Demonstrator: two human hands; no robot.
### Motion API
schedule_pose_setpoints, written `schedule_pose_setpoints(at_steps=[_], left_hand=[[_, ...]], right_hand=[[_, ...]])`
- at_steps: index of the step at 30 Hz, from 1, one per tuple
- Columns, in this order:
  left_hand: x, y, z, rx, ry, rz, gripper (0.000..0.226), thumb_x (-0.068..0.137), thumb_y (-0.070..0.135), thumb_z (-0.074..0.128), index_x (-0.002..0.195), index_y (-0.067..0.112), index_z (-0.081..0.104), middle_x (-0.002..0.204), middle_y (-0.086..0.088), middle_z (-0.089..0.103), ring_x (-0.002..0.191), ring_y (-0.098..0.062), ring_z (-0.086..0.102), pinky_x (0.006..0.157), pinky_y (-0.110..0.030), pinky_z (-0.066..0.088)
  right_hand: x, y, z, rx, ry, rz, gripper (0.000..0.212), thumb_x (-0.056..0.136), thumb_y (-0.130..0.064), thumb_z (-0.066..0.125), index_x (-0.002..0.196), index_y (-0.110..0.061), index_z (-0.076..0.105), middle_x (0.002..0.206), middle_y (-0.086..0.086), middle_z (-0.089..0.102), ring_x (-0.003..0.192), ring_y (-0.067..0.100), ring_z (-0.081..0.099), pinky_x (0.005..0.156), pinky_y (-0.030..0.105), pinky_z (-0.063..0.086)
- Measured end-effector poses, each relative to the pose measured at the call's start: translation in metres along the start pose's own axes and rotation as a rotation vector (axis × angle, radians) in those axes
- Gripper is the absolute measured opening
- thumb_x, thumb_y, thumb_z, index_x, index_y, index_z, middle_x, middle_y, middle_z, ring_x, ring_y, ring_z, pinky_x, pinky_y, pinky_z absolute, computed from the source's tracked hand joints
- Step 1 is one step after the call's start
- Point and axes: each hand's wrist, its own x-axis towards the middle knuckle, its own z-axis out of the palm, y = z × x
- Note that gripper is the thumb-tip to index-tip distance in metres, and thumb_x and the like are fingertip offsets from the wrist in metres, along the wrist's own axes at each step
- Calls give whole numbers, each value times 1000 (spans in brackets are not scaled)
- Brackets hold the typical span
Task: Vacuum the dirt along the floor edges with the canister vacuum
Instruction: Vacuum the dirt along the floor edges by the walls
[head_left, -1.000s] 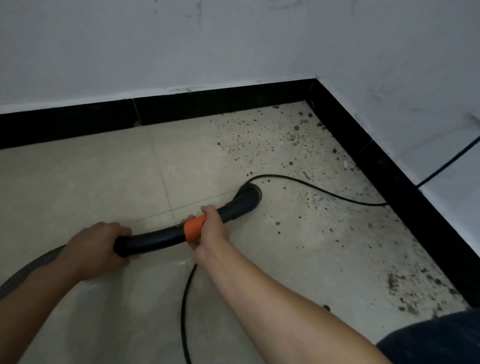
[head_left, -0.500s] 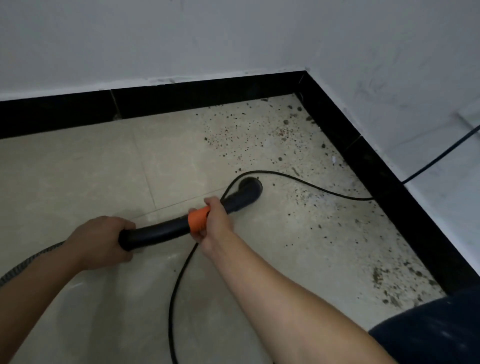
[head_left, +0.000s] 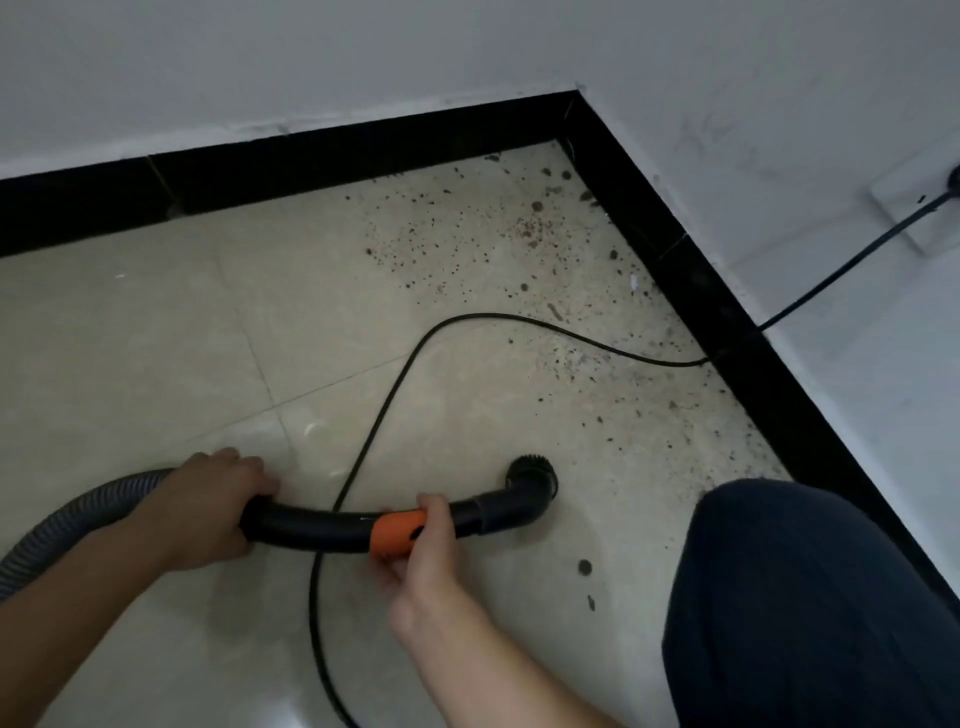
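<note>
The round brush nozzle (head_left: 530, 480) has drawn back from the corner toward the person's knee (head_left: 805, 597), onto mostly clean tile. Dirt (head_left: 519, 234) along the black baseboard (head_left: 701, 291) remains, so another pass is likely needed. The left hand (head_left: 208, 512) has its fingers wrapped around the wand (head_left: 311, 525), and the right hand (head_left: 423, 551) pinches the wand's orange collar (head_left: 397, 532).

Dim, soft light; edges perhaps slightly blurred

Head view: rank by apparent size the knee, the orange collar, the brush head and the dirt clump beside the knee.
1. knee, though it is nearest the camera.
2. orange collar and brush head: these look alike, and the collar is partly under the right hand, so they are unranked.
3. dirt clump.
</note>
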Motion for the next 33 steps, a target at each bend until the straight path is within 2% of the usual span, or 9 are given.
schedule_pose_setpoints(at_steps=[4,7,10,12,16,21,25,29,33], left_hand=[[15,21,-8,-222,47,-191,26,66,32,72,90,32,62,92,7,61,88,-14,54,69,-26,42],[21,34,-17,-256,36,-236,26,65,29,75,88,31,63,88,6,61,84,-15,55,67,-25,43],[7,21,-18,-148,26,-180,31,63,29,76,87,39,58,94,3,61,91,-20,55,72,-29,43],[-8,1,-13,-68,72,-116,46,51,26,82,74,46,47,82,4,57,79,-23,53,65,-33,44],[-27,-28,7,149,96,11,59,28,16,90,76,31,60,80,1,52,66,-25,50,55,-32,44],[-10,-5,8,171,177,98,59,31,6,87,84,22,65,90,-8,57,76,-32,54,64,-43,51],[26,38,-9,148,166,99,49,40,8,82,85,21,65,90,-7,59,79,-31,54,69,-40,49],[49,67,-25,97,55,51,33,61,19,76,90,23,60,94,-2,56,88,-28,49,69,-33,36],[47,74,-29,33,-38,-35,28,68,24,72,87,28,52,92,0,55,82,-23,44,68,-33,37]], right_hand=[[13,-47,34,-8,-55,-116,16,83,-19,68,93,-11,58,94,20,74,63,24,65,51,24,51],[11,-65,38,-28,-62,-119,17,82,-19,69,90,-12,56,95,19,74,63,24,66,48,23,51],[12,-43,17,-88,-112,-6,18,82,-26,70,90,-13,60,91,14,73,65,21,64,46,22,50],[7,-10,2,-92,-131,104,23,82,-29,71,95,-13,61,83,11,66,65,20,62,47,24,51],[-10,45,-22,10,-123,283,37,80,-32,74,106,-8,64,77,11,66,62,20,63,49,25,50],[-15,52,-53,93,-75,333,45,83,-39,71,111,-5,65,91,17,75,71,24,71,48,25,52],[-5,14,-69,145,-41,235,46,82,-39,68,112,-4,63,85,17,68,57,21,62,41,20,45],[9,-31,-72,102,-13,143,36,81,-37,68,106,-12,60,82,12,64,54,20,60,40,19,44],[21,-65,-58,18,-39,85,40,79,-32,70,113,-13,59,87,7,62,67,20,61,42,20,47]])
